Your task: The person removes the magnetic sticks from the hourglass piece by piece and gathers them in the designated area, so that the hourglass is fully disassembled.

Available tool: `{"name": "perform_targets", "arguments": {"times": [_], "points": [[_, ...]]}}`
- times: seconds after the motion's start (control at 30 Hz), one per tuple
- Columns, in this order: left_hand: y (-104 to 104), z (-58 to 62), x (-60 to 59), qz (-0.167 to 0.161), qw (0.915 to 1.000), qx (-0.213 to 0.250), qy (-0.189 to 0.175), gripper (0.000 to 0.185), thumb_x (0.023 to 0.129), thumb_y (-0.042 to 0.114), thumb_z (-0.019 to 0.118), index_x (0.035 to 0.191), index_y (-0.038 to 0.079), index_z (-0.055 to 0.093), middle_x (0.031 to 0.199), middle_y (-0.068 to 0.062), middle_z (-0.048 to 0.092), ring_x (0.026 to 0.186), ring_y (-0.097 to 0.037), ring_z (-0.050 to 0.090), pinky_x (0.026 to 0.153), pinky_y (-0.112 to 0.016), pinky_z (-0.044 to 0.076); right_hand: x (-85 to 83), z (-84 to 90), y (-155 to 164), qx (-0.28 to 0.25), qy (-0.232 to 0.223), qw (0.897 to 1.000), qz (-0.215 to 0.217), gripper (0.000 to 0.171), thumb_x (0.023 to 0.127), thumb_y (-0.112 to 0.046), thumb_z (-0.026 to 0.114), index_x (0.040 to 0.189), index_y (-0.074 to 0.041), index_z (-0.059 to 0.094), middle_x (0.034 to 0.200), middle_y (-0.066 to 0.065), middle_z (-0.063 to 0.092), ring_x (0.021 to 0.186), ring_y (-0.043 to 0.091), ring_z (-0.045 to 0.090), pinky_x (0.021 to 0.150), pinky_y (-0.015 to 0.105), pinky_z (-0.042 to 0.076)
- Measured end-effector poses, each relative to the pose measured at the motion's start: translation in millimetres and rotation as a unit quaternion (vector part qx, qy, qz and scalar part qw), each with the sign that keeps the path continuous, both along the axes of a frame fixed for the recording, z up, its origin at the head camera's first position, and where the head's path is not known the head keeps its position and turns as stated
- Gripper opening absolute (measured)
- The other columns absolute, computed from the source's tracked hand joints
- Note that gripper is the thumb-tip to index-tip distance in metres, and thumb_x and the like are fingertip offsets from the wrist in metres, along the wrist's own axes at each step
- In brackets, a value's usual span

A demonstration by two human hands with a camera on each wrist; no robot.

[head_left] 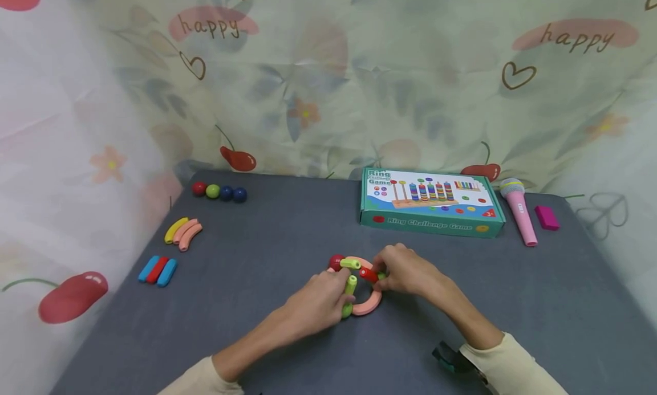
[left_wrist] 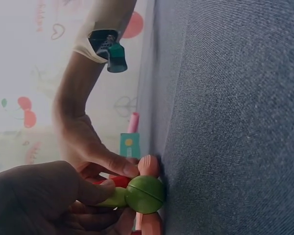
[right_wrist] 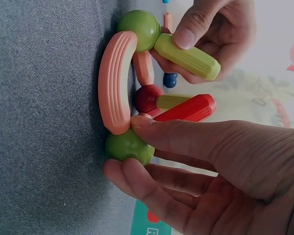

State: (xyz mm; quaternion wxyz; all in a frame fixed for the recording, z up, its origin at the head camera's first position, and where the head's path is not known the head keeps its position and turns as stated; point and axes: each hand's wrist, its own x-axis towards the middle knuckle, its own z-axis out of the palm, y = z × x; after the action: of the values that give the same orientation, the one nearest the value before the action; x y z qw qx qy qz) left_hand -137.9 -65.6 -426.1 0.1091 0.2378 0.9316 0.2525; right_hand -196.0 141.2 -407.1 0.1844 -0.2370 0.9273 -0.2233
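Salmon-pink curved rods [right_wrist: 115, 83] and balls form a ring lying on the table, with short straight rods slanting up from the balls. My left hand [head_left: 320, 301] pinches a yellow-green rod [right_wrist: 188, 58] that rises from the near green ball [right_wrist: 139, 30]. On the ring's right side, my right hand [head_left: 408, 269] grips another green ball [right_wrist: 130, 148] between thumb and fingers. A red rod [right_wrist: 191, 107] leans inward just above that thumb. At the back left of the ring is a red ball [head_left: 336, 262], bearing a second yellow-green rod [head_left: 350, 263].
A green game box [head_left: 431, 204] stands behind the right hand, beside a pink microphone [head_left: 520, 212] and a magenta block [head_left: 547, 218]. To the left lie several loose balls [head_left: 213, 191], curved rods [head_left: 183, 233] and straight rods [head_left: 157, 270]. Patterned cloth [head_left: 328, 98] hangs behind the table.
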Motion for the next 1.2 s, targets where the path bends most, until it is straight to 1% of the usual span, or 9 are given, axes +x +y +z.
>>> {"name": "perform_targets", "arguments": {"times": [0.2,0.33,0.47,0.6,0.73,0.87,0.93,1.03,1.2], "points": [[1,-2.0,-0.1,0.002,1.0000,-0.002,0.003,0.019,0.101,0.019,0.070,0.109,0.005,0.059,0.069,0.002,0.048,0.054,-0.008,0.045,0.048,-0.018,0.036,-1.3,-0.2,-2,0.005,-0.007,1.000,-0.009,0.015,0.084,-0.011,0.087,0.097,-0.006,0.082,0.080,0.000,0.072,0.066,0.012,0.058,0.062,0.025,0.055],[-3,-1.7,-0.9,0.018,0.9995,0.025,0.005,0.017,0.101,0.017,0.070,0.107,0.005,0.059,0.069,0.002,0.047,0.055,-0.008,0.044,0.049,-0.019,0.035,-1.3,-0.2,-2,0.006,-0.006,1.000,-0.007,0.015,0.084,-0.012,0.088,0.096,-0.005,0.082,0.079,0.000,0.071,0.066,0.012,0.058,0.061,0.024,0.053],[-13,4.5,-2.6,0.039,0.9971,0.059,0.028,0.015,0.099,0.015,0.072,0.101,0.007,0.060,0.073,0.001,0.049,0.061,-0.009,0.046,0.053,-0.020,0.038,-1.9,0.3,-4,0.006,-0.007,1.000,-0.011,0.013,0.084,-0.011,0.087,0.095,-0.006,0.082,0.078,0.000,0.071,0.066,0.012,0.058,0.061,0.024,0.053],[-33,15.8,-2.8,0.069,0.9957,0.051,0.034,0.017,0.097,0.018,0.076,0.105,0.006,0.067,0.077,0.001,0.054,0.064,-0.010,0.050,0.055,-0.022,0.041,-2.1,0.6,-5,0.011,-0.008,1.000,-0.016,0.014,0.084,-0.011,0.087,0.096,-0.006,0.082,0.080,0.000,0.072,0.067,0.013,0.058,0.063,0.025,0.053],[-66,24.2,-1.0,0.133,0.9908,0.019,0.012,0.032,0.093,0.021,0.080,0.118,0.006,0.067,0.080,0.000,0.057,0.066,-0.011,0.052,0.058,-0.023,0.042,-0.8,0.8,-4,0.016,-0.009,1.000,-0.017,0.015,0.084,-0.012,0.087,0.097,-0.007,0.082,0.081,0.000,0.071,0.068,0.013,0.058,0.062,0.025,0.053],[-117,28.6,5.1,0.190,0.9817,-0.004,-0.001,0.033,0.092,0.023,0.081,0.112,0.008,0.060,0.077,-0.002,0.057,0.062,-0.013,0.052,0.056,-0.024,0.041,0.6,0.0,-3,0.014,-0.011,1.000,-0.019,0.014,0.084,-0.011,0.088,0.096,-0.006,0.082,0.078,0.000,0.070,0.065,0.013,0.057,0.060,0.025,0.050],[-146,28.3,10.6,0.213,0.9767,-0.021,0.019,0.032,0.092,0.023,0.081,0.106,0.006,0.058,0.075,-0.003,0.057,0.061,-0.014,0.052,0.056,-0.025,0.041,1.3,-0.4,-3,0.012,-0.012,1.000,-0.021,0.015,0.083,-0.011,0.088,0.095,-0.006,0.082,0.076,0.000,0.069,0.065,0.013,0.056,0.059,0.025,0.049],[-183,25.6,19.3,0.253,0.9643,-0.065,0.045,0.034,0.091,0.022,0.082,0.103,0.002,0.058,0.071,-0.004,0.057,0.060,-0.016,0.051,0.055,-0.028,0.041,1.8,-0.7,-4,0.010,-0.014,1.000,-0.023,0.015,0.083,-0.012,0.088,0.095,-0.006,0.082,0.076,0.000,0.069,0.064,0.013,0.057,0.059,0.025,0.049],[-225,14.9,24.3,0.296,0.9436,-0.132,0.069,0.035,0.087,0.018,0.085,0.102,-0.004,0.062,0.070,-0.008,0.057,0.063,-0.022,0.051,0.052,-0.033,0.044,0.6,0.2,-5,0.016,-0.016,0.999,-0.028,0.015,0.083,-0.012,0.088,0.095,-0.006,0.082,0.076,0.000,0.069,0.065,0.014,0.057,0.060,0.025,0.051]]}}
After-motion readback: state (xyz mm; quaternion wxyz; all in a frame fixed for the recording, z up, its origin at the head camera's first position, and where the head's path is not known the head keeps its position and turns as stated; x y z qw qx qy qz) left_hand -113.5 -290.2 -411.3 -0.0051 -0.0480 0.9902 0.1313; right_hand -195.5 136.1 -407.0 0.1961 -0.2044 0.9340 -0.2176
